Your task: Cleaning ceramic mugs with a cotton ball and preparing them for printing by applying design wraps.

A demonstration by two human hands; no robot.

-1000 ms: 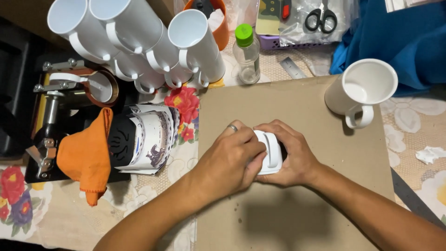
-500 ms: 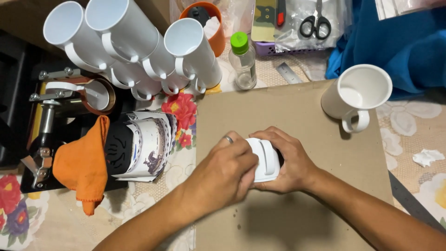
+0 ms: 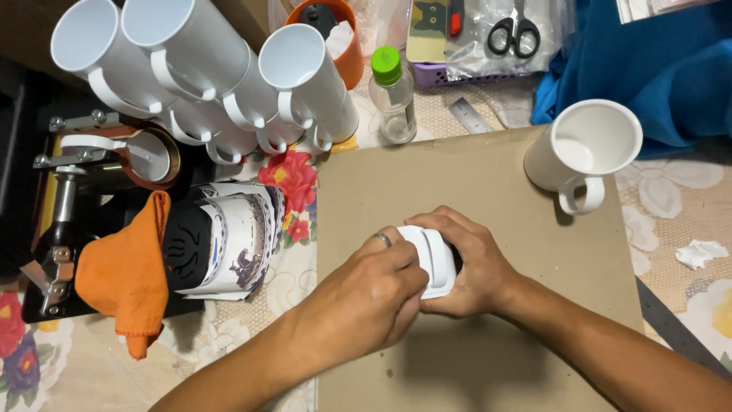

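A white mug [image 3: 435,262] lies on its side on a brown cardboard sheet [image 3: 488,183], handle up. My left hand [image 3: 366,294] wraps it from the left, a ring on one finger. From the right, my right hand [image 3: 476,263] cups the same mug. Most of the mug is hidden under my fingers. Another white mug [image 3: 583,152] stands upright at the sheet's far right corner, apart from both hands.
Stacks of white mugs [image 3: 221,84] lean at the back left. A mug press [image 3: 114,198] with an orange cloth [image 3: 122,275] and a printed wrapped mug [image 3: 229,248] sits left. A small green-capped bottle [image 3: 393,95], scissors [image 3: 515,30] and blue cloth [image 3: 648,61] lie behind.
The hands stay closed around the mug at the same spot on the sheet. The view has shifted slightly; nothing else moved.
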